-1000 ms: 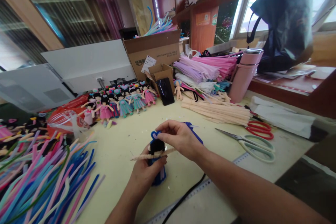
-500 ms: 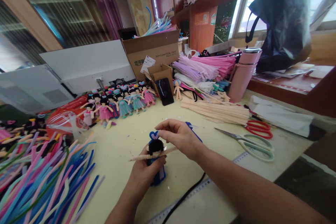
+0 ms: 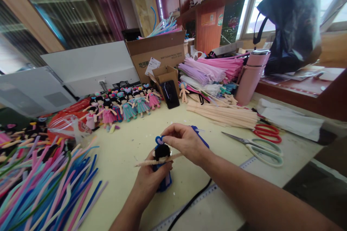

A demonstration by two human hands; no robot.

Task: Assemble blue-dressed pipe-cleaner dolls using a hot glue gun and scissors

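Observation:
My left hand (image 3: 150,182) is closed round a small pipe-cleaner doll (image 3: 162,158) with black hair, a blue heart loop on top and a blue dress, held upright above the yellow table (image 3: 127,144). My right hand (image 3: 184,141) pinches a beige pipe cleaner (image 3: 148,162) that lies crosswise at the doll's neck and sticks out to the left. A blue pipe-cleaner piece (image 3: 200,138) shows behind my right hand.
Finished dolls (image 3: 127,104) stand in rows at the back. Loose coloured pipe cleaners (image 3: 40,184) are heaped at left, beige stems (image 3: 225,113) and pink bundles (image 3: 217,68) at right. Scissors (image 3: 257,146), a pink bottle (image 3: 253,75), a phone (image 3: 170,94), cardboard boxes (image 3: 159,52) and a ruler (image 3: 189,205) lie around.
Both hands and the doll stay almost in place; my right fingers shift slightly on the beige pipe cleaner at the doll's neck.

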